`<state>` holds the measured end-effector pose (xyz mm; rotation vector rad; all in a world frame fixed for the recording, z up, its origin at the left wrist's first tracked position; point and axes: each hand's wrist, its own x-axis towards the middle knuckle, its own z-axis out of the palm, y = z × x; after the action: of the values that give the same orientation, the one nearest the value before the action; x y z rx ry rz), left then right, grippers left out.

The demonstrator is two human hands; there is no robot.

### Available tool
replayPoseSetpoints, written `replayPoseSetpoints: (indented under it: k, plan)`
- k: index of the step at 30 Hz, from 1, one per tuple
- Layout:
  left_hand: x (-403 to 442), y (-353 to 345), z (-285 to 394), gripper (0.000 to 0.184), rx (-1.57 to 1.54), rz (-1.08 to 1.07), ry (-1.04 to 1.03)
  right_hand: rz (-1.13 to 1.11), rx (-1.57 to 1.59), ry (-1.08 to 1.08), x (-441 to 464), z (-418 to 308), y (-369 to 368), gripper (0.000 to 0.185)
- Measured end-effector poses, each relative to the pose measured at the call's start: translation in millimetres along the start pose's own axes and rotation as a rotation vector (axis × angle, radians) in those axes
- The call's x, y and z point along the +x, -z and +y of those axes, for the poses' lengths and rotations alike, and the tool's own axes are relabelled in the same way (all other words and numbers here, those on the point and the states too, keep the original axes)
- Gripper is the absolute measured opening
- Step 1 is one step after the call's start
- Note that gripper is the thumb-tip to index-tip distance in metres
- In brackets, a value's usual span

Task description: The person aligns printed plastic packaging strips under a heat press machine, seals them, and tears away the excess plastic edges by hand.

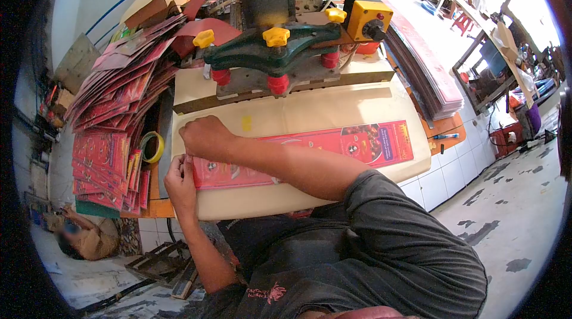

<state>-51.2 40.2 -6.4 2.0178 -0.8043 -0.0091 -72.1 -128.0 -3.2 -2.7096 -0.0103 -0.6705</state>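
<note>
A long red printed plastic sheet (357,147) lies flat on the cream-coloured board (298,107) in front of me. My left hand (180,185) is at the sheet's left end, its fingers closed on the edge. Just above it, my right hand (205,137) is curled into a fist near the sheet's upper left corner; what its fingers hold, if anything, is hidden. My right forearm crosses over the sheet and covers part of it. Behind the board stands a press machine (277,59) with a dark green head, yellow knobs and red feet.
Stacked red printed sheets (101,161) and a roll of yellow tape (153,147) are on the left. To the right are a yellow control box (366,18), a tall pile of pink-topped sheets (432,80) and a blue pen (445,136). Another person (89,235) is at lower left.
</note>
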Motion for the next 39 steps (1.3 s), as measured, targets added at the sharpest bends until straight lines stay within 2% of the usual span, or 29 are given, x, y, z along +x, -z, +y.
replayPoseSetpoints:
  k: [10, 18, 27, 37, 39]
  plan:
    - [2, 0, -2, 0.037, -0.003, -0.009, 0.003, 0.005, 0.12, -0.162, 2, 0, -14, 0.024]
    - [4, -3, -9, 0.036, -0.01, -0.001, -0.049, 0.063, 0.198, -0.267, 2, 2, -24, 0.017]
    - [3, -2, -14, 0.035, -0.1, -0.012, -0.008, 0.067, 0.28, -0.199, -2, 3, -17, 0.017]
    - [2, -3, -13, 0.035, -0.034, 0.02, -0.027, -0.007, 0.34, -0.19, -5, 5, -11, 0.019]
    - [2, -4, -13, 0.034, -0.056, 0.032, -0.027, 0.064, 0.356, -0.134, -3, 5, -11, 0.021]
